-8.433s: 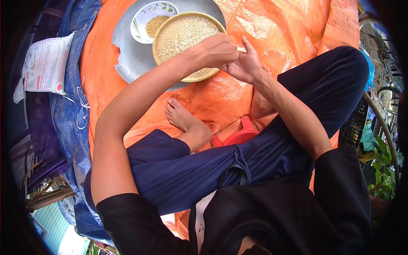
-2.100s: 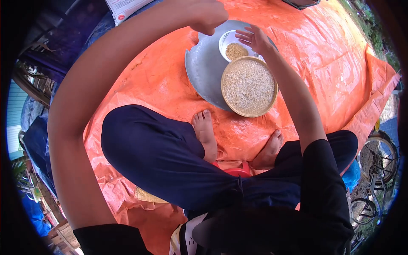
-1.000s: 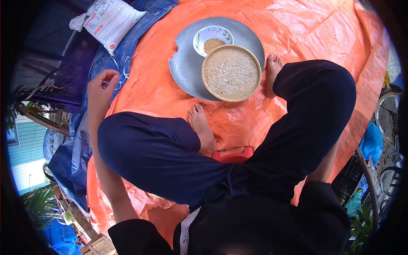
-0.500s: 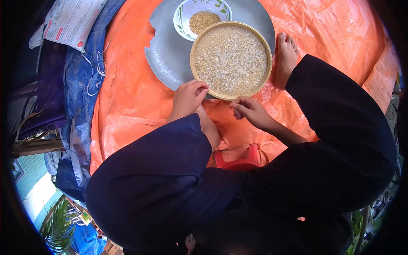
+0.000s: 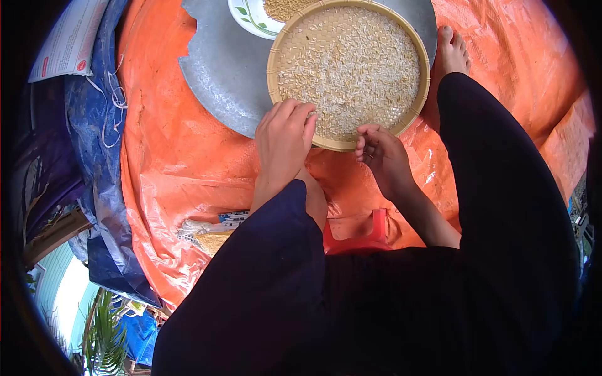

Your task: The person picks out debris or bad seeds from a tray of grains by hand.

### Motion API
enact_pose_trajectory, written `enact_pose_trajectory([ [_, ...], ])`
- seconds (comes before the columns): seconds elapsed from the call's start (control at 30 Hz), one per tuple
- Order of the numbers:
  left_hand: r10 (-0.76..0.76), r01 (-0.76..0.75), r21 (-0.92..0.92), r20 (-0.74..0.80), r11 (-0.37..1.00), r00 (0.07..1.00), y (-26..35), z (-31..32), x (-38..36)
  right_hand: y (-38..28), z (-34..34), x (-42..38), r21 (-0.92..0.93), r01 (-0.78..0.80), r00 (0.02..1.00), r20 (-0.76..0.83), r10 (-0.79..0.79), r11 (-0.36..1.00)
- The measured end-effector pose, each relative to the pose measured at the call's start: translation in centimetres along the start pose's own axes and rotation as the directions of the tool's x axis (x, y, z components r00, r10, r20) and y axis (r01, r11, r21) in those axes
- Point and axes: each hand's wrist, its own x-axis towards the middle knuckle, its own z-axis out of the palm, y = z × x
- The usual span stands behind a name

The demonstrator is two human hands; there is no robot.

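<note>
A round woven bamboo tray (image 5: 273,69) holds a spread of pale husked grains (image 5: 351,75), with some yellowish unhusked ones among them. At its lower left rim, my left hand (image 5: 285,135) is closed, thumb and index fingertips close together; anything between them is too small to make out. My right hand (image 5: 385,156) is beside the lower right rim, its fingers loosely curled and apart with nothing visible in them. Under the tray lies a grey metal sheet (image 5: 219,81) with a ragged left edge. A white bowl with green leaf patterns (image 5: 241,15), partly cut off by the frame, contains golden grains (image 5: 285,9).
An orange tarp (image 5: 169,156) covers the ground, bordered by a blue tarp (image 5: 100,169) on the left. A red plastic stool (image 5: 379,225) shows between my legs. My bare foot (image 5: 451,53) is right of the tray. A printed sack (image 5: 66,44) lies upper left.
The view has moved closer to the tray, and the bowl is now partly out of frame. My left hand has turned more upright at the rim; my right hand has risen beside the rim.
</note>
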Motion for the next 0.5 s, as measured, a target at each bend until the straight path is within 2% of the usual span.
enact_pose_trajectory([
  [0.2,-0.076,0.075,0.023,0.042,0.997,0.996,0.7,0.7,0.4,0.2,1.1,0.6,-0.027,-0.007,1.000,0.031,0.008,1.000],
  [0.5,-0.109,0.106,0.065,0.053,0.992,0.993,0.6,0.3,0.4,-0.3,1.9,1.1,-0.039,-0.017,0.998,0.064,0.019,0.999],
])
